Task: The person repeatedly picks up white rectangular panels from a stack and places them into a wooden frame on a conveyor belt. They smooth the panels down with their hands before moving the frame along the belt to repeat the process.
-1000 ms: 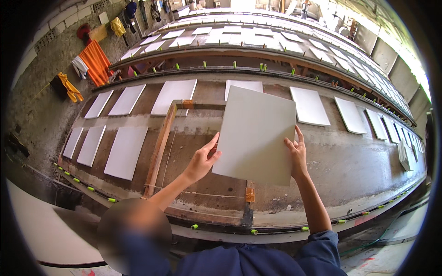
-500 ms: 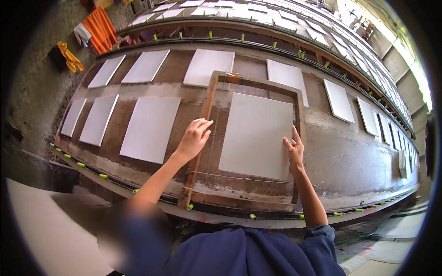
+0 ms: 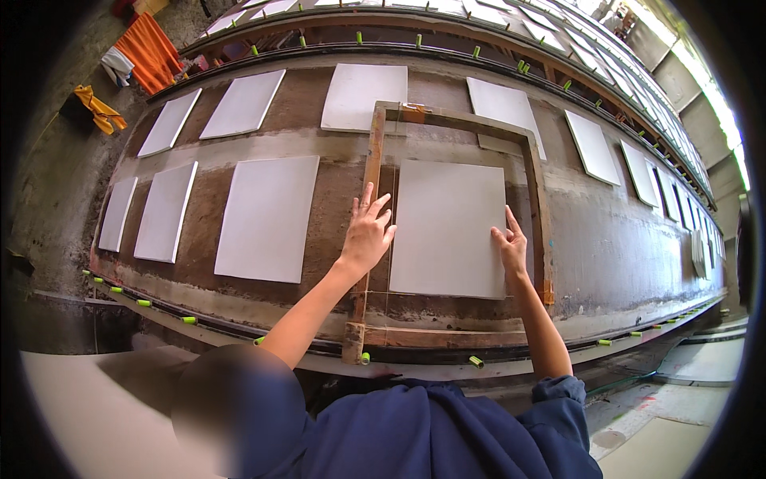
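A white rectangular panel (image 3: 448,227) lies flat inside a worn wooden frame (image 3: 536,188) that has thin strings stretched along its left and near sides. My right hand (image 3: 513,246) is at the panel's right edge, thumb on its face and index finger stretched along the side; the other fingers are folded and partly hidden. My left hand (image 3: 369,235) is open with fingers spread over the frame's left bar, its thumb close to the panel's left edge. Whether the left fingertips touch the bar or a string, I cannot tell.
Other white panels (image 3: 267,217) lie in two rows on the long brown-stained table (image 3: 586,247). Small green pegs (image 3: 476,361) line its rails. Another panel-covered table (image 3: 335,16) runs behind. Orange cloth (image 3: 148,56) hangs at far left; a pale board (image 3: 88,407) is near left.
The panel now sits nearer the frame's left bar, with a wider gap on its right. My left hand has moved right and up toward the panel. My right hand stays at its edge.
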Demonstrator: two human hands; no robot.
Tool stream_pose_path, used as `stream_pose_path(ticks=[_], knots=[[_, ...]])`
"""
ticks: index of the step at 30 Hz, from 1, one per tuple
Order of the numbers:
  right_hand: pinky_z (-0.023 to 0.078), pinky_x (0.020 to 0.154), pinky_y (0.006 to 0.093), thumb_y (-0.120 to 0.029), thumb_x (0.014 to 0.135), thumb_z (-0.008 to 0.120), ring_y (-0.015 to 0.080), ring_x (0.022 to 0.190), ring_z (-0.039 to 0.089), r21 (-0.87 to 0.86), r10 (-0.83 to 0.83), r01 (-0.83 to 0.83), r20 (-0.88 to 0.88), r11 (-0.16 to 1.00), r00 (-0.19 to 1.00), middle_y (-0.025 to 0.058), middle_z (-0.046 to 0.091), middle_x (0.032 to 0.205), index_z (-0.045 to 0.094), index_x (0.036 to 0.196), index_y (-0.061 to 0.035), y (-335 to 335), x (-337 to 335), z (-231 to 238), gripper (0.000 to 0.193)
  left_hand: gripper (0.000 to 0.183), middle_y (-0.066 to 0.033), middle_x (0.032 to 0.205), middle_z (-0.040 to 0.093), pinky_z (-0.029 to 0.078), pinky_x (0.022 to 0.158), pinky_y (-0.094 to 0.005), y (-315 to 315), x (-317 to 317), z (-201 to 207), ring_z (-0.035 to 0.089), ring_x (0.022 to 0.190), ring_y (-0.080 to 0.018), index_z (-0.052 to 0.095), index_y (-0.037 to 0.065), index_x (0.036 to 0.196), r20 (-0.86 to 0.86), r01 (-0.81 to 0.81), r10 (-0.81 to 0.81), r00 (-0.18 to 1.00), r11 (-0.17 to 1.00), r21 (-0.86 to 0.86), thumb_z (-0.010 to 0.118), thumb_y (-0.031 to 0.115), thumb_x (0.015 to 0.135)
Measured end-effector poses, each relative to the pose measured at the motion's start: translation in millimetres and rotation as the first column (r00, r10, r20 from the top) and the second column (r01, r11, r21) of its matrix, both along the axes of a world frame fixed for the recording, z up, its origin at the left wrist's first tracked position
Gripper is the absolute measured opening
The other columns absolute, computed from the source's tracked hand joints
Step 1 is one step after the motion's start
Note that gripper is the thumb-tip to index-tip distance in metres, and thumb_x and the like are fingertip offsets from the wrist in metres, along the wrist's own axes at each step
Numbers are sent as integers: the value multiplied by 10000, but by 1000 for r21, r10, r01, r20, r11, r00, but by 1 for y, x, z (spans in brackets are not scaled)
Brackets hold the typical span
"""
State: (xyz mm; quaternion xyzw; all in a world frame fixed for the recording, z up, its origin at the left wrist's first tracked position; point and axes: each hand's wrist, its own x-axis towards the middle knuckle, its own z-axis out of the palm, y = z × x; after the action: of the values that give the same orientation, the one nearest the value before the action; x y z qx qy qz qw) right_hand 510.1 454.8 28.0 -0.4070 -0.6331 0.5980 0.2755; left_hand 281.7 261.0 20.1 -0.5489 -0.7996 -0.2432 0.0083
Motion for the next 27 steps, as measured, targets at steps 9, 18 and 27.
stream_pose_path(ticks=[9,18,27], knots=[[462,842,274,-36,837,571,119,885,581,-51,8,-7,19,999,1000,104,619,1045,334,1401,-102,-4,-3,-7,616,243,-30,1341,435,198,1121,-482,1,1,3,189,1373,-251,685,68,981,29,-31,31,999,1000,1,700,136,748],[320,1047,330,-73,831,583,189,1083,540,19,39,-40,26,999,999,125,542,1240,343,1392,-95,10,0,-24,610,204,-17,1341,441,216,1118,-483,3,2,1,201,1370,-249,699,89,925,32,-42,42,999,999,-6,718,105,722],[430,898,385,-140,839,578,344,980,546,587,-121,-132,371,799,921,249,544,1044,325,1370,6,-7,-12,-16,606,165,-1,1275,491,144,1120,-543,4,6,8,197,1370,-253,717,158,856,-54,-90,84,995,989,-118,740,110,700]])
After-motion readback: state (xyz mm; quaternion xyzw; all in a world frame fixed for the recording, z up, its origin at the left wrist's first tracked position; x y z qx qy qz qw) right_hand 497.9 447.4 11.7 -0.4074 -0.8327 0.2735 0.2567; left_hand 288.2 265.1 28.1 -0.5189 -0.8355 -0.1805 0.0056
